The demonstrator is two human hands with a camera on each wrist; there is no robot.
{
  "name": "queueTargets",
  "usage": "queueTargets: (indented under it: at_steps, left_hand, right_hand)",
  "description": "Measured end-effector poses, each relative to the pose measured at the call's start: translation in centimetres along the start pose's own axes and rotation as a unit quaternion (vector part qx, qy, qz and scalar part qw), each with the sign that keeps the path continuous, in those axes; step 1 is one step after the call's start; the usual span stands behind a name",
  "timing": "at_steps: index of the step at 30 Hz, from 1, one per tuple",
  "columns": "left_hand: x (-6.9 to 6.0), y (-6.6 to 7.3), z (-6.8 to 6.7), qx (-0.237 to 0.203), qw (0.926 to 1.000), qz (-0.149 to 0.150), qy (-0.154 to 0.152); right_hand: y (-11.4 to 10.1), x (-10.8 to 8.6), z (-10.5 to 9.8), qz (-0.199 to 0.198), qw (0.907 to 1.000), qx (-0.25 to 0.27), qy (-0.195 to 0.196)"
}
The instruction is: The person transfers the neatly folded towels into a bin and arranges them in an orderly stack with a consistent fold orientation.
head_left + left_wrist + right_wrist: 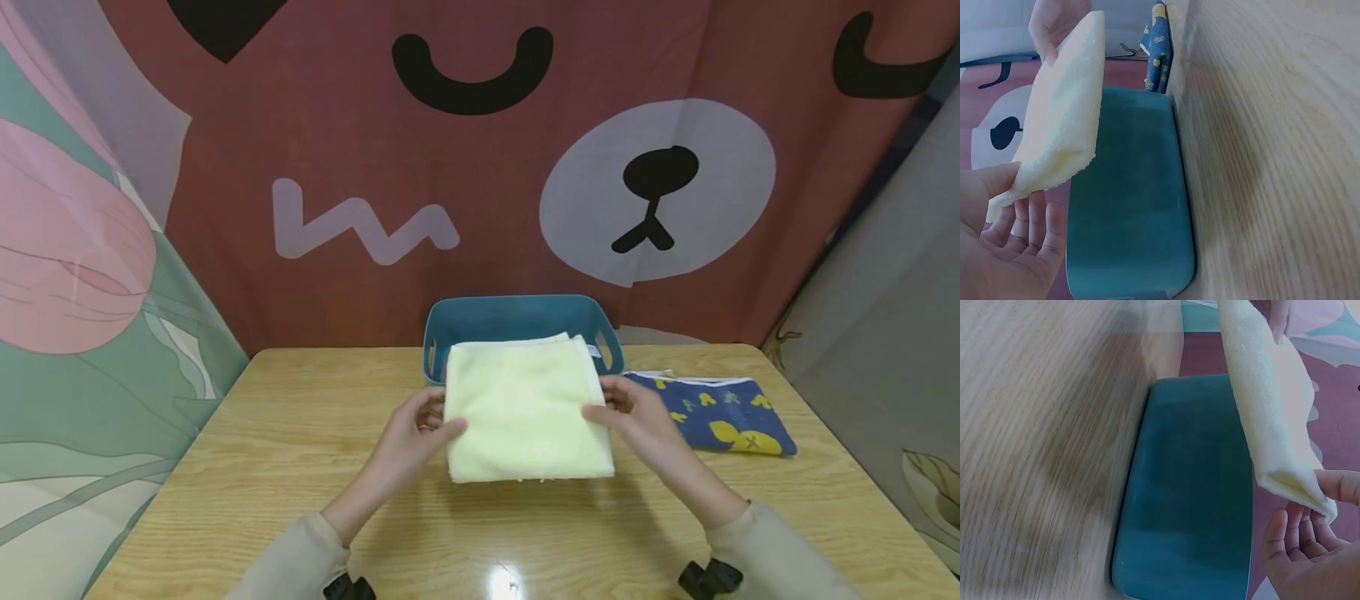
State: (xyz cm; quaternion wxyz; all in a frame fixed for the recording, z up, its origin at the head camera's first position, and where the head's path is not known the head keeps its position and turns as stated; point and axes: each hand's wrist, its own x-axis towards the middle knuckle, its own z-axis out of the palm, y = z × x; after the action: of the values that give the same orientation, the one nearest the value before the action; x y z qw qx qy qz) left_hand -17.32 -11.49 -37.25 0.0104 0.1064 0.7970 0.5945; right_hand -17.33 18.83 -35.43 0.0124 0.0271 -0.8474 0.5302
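A folded pale yellow towel (528, 408) is held up between both hands, above the table and in front of a teal basket (517, 312). My left hand (416, 429) pinches its left edge, thumb on the near face and fingers behind. On the opposite edge my right hand (637, 417) pinches it the same way. Both wrist views show the folded layers of the towel (1063, 106) at its side, held off the basket (1191, 487). The towel hides part of the basket's front and its inside in the head view.
To the basket's right lies a blue cloth item with yellow patterns (720, 412), flat on the wooden table (315, 433). Behind the table hangs a brown curtain (337, 125) with a cartoon face. A small white tag (594, 351) shows at the basket's right side.
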Motion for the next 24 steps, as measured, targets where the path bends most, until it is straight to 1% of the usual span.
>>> queueTargets:
  at_steps: [6, 9, 12, 15, 21, 24]
  left_hand:
    - [0.5, -0.1, 0.1, -0.007, 1.0, 0.003, 0.003]
    - [0.7, 0.0, 0.2, -0.007, 0.9999, 0.013, 0.004]
    - [1.1, 0.0, 0.2, -0.005, 0.9997, 0.022, 0.011]
    - [1.4, 0.0, 0.2, -0.002, 0.9995, 0.023, 0.022]
    - [2.1, 0.3, 0.2, -0.001, 0.9991, 0.019, 0.037]
    - [2.5, 0.5, 0.2, 0.001, 0.9989, 0.023, 0.041]
  right_hand:
    - [0.0, 0.5, -0.1, -0.007, 1.0, -0.005, -0.003]
    - [0.0, 0.8, -0.3, -0.01, 0.9999, -0.006, 0.0]
    - [-0.1, 1.1, -0.4, -0.015, 0.9998, -0.009, 0.003]
    - [-0.3, 1.4, -0.3, -0.017, 0.9998, -0.005, 0.004]
    - [-0.6, 2.1, 0.0, -0.003, 0.9999, 0.006, 0.013]
    - [-0.6, 2.5, 0.1, 0.001, 0.9997, 0.01, 0.023]
